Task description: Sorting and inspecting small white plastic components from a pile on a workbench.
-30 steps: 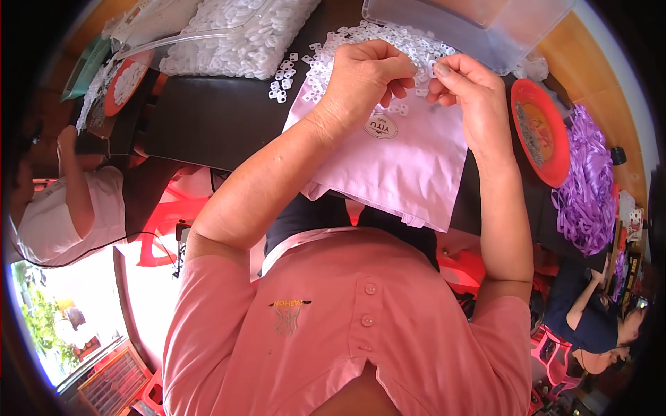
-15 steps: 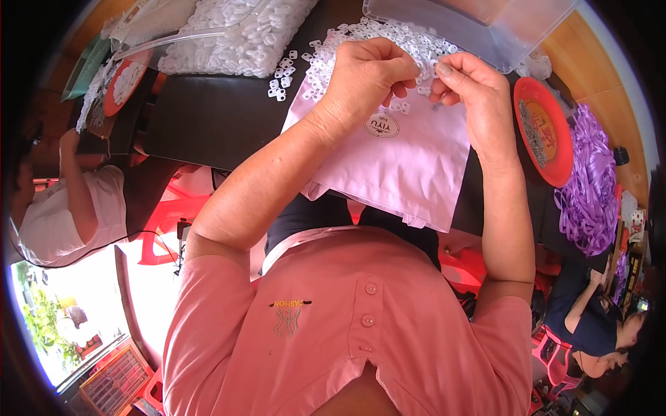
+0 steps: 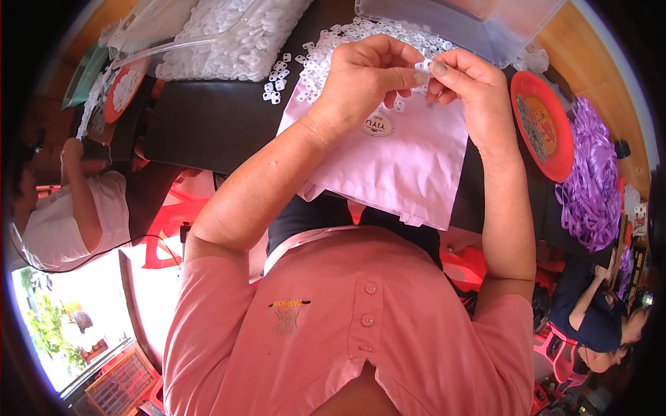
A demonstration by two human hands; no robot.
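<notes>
Above a pale pink cloth (image 3: 409,166), both my hands meet at a small white plastic piece (image 3: 422,66) with a dark hole. The thumb and fingers of my left hand (image 3: 364,73) are closed in a pinch on its left side. From the right, my right hand (image 3: 477,87) pinches the same piece, its thumb lying at the piece's edge. Whether its curled fingers hold anything more is hidden. Just behind the hands, a heap of similar white pieces (image 3: 320,62) spreads over the far end of the cloth.
A clear bag of white pieces (image 3: 222,45) lies back left on the dark table (image 3: 198,128). At the back right is a clear plastic bin (image 3: 479,35). A red plate (image 3: 565,152) holds small metal bits beside purple ribbons (image 3: 590,187). Other people sit left and right.
My hands have come closer together, and the white piece now shows between my fingertips. The view has shifted slightly.
</notes>
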